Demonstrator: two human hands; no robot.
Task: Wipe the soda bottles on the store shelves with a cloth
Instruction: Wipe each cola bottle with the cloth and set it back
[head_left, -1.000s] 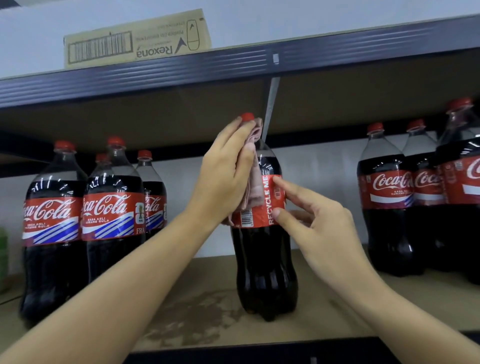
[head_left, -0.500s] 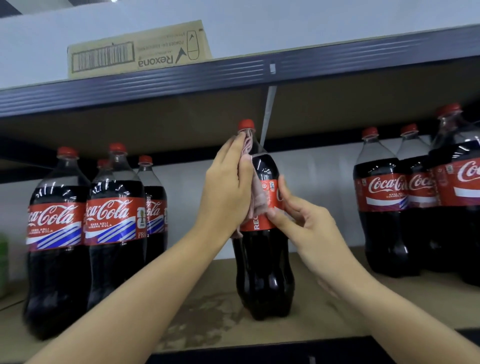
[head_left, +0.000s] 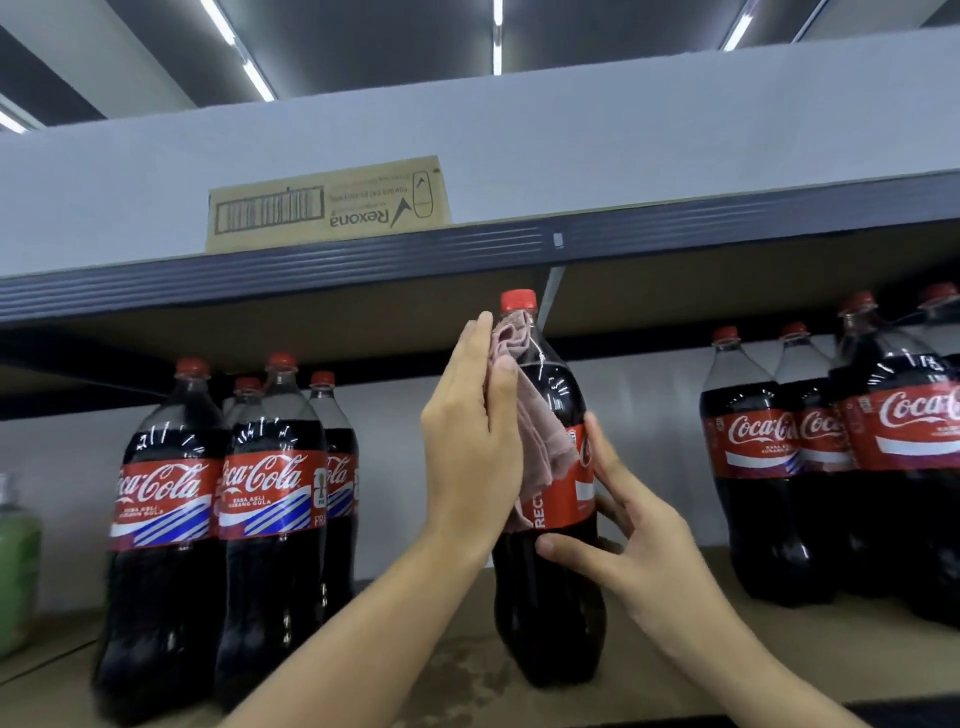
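Here, one soda bottle (head_left: 550, 499) stands upright on the brown shelf board (head_left: 779, 654), apart from the other bottles, near the front edge. It has a red cap (head_left: 518, 300) that is on, and it is filled with dark cola up to its shoulder; the neck above is clear. A red label goes around its middle.

The left hand (head_left: 475, 452) presses a pink cloth (head_left: 530, 415) flat against the left side of this bottle, from the neck down to the label. Its fingers are straight and close together, pointing up, with the cloth between the palm and the plastic. Part of the cloth hangs down in folds over the label.

The right hand (head_left: 644, 551) steadies the bottle from the right and the front. Its fingers are spread wide and only a little bent; the thumb touches the dark lower part of the bottle and the other fingertips touch the label.

At the left stands a group of bottles (head_left: 218, 525), also capped and full of dark cola, close to each other. At the right stands another group (head_left: 831, 467), with the same filling. At the far left edge a green container (head_left: 18, 561) is partly visible; I cannot tell what is in it.

On the upper shelf (head_left: 363, 267) a cardboard box (head_left: 327, 205) lies with its print upside down. A darker stain (head_left: 457, 675) is on the board in front of the held bottle.
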